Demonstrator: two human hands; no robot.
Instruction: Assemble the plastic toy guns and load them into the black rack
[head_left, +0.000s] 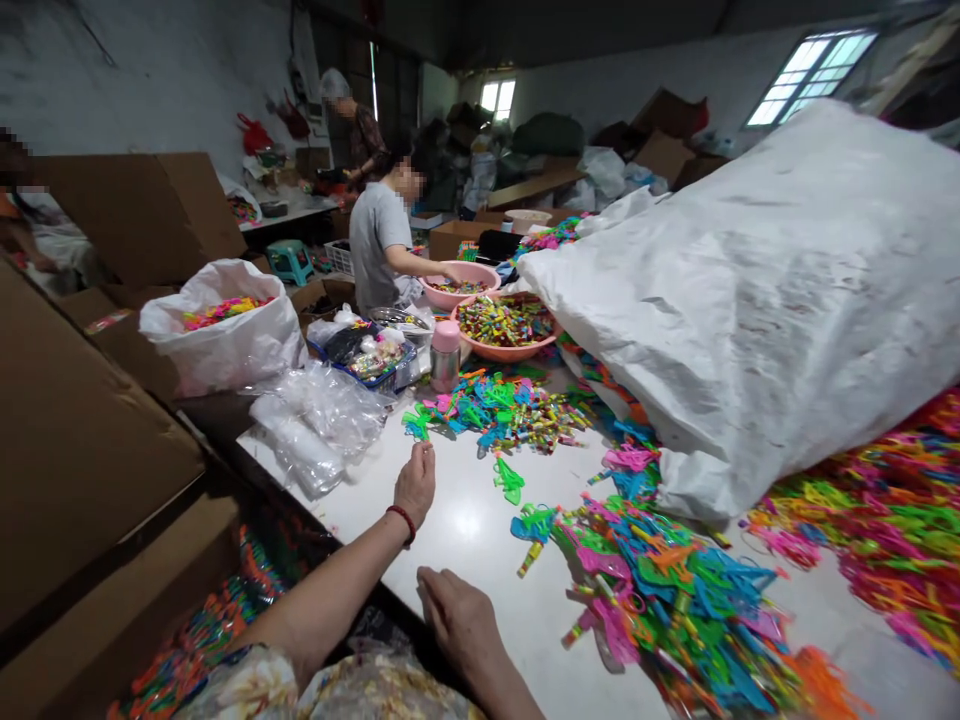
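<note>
My left hand (415,488), with a dark red bead bracelet on the wrist, reaches over the white table. Its fingers are pinched together at the lower end of a green plastic toy (417,424), at the edge of a mixed pile. My right hand (463,622) rests by the table's near edge with its fingers curled together; what lies under them, if anything, is hidden. Beyond my left hand spreads a pile of blue, green and pink toys (480,402) with small striped tubes (544,422). One green toy (509,480) lies apart. A larger toy heap (675,580) is to my right.
A big white sack (765,300) slumps over the table's right side. A pink-capped bottle (445,358), clear plastic bags (322,420) and an orange bowl of tubes (506,325) stand farther back. A co-worker (379,235) reaches into a pink basin (461,283). Cardboard boxes (82,430) rise at left.
</note>
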